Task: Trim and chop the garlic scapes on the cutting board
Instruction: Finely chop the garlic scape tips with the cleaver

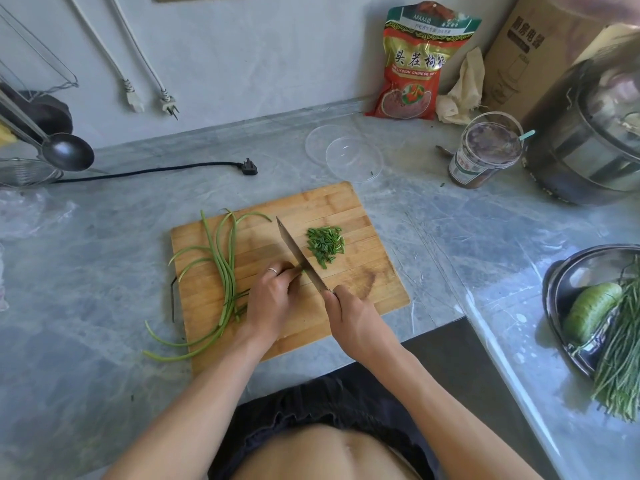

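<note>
- Right hand (349,315): over the near right part of the bamboo cutting board (346,202), fingers wrapped around the handle of the cleaver (300,255). The blade runs diagonally toward the board's far edge, edge down.
- Left hand (272,297): near the board's centre, fingertips curled, pinning a short bundle of scape ends against the left face of the blade. The bundle is mostly hidden.
- Step in hand: chopping, judged partly complete.
- Chopped pieces (325,244): small heap right of the blade, toward the far right of the board.
- Whole garlic scapes (227,268): on the left part of the board, tails overhanging its near left corner onto the counter (104,271).
- Next move, as a judgement: retract fingertips, advance the bundle, then fetch whole scapes.
</note>
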The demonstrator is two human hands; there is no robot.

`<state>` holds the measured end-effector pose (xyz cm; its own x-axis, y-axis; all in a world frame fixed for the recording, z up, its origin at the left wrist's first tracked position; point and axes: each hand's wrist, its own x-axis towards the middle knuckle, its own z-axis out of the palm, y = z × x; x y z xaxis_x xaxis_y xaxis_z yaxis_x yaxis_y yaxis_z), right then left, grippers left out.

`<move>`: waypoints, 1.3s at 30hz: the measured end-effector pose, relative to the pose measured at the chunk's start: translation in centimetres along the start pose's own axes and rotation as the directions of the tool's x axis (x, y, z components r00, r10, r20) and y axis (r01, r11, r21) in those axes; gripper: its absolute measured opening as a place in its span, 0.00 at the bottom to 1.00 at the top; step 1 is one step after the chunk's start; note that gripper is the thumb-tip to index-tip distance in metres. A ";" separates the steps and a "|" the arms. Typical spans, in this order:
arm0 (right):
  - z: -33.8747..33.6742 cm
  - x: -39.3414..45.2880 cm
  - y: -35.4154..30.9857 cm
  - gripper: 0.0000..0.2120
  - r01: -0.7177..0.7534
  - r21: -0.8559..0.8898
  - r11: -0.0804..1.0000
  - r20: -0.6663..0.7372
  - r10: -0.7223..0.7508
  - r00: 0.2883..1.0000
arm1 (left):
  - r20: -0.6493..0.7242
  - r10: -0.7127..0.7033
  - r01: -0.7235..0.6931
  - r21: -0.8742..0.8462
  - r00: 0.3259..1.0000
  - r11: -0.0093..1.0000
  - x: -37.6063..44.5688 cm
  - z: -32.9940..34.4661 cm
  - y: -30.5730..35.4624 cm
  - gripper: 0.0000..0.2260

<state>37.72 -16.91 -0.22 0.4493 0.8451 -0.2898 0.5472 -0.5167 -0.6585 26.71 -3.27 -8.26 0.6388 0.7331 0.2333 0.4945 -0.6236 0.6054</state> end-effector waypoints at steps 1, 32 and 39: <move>-0.1 -0.1 -0.1 0.18 0.002 -0.004 1.000 0.003 -0.002 1.000 | 0.001 -0.002 0.002 -0.009 1.000 1.000 0.0 0.0 0.0 0.17; 0.3 -0.8 -0.5 0.17 -0.037 -0.114 0.993 0.032 0.041 0.999 | -0.116 -0.210 0.195 -0.128 0.971 0.972 -0.6 0.9 0.8 0.02; 0.2 0.8 -1.7 0.17 -0.063 -0.022 0.998 0.043 0.064 0.997 | -0.097 -0.181 0.175 -0.070 0.979 0.982 -0.3 0.5 0.7 0.04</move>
<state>37.02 -15.33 0.57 0.4529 0.8152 -0.3611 0.5331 -0.5722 -0.6232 27.13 -4.01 -8.26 0.4786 0.8568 0.1919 0.5565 -0.4650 0.6885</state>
